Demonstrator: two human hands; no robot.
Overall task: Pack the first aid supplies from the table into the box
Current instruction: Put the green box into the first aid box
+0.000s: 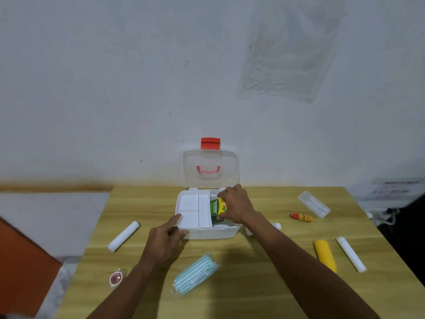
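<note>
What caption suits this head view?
Right hand lowers a green packet into the open box; left hand steadies it.

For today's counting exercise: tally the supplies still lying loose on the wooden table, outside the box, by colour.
White paper-wrapped rolls: 2
Yellow roll: 1
Teal-striped wrapped pack: 1
Red-capped orange bottle: 1
Clear plastic case: 1
Pink round item in clear wrap: 1
Total: 7

Plain indoor room, sparsely furnished, domestic or makeshift in look; exact kind not determinable. Light wood-grain laminate table (264,284) pushed against a bare, scuffed whitewashed wall (115,88). Crumpled clear plastic sheet (289,54) stuck to that wall. Pale speckled floor with orange-red patch (23,272) at left.
</note>
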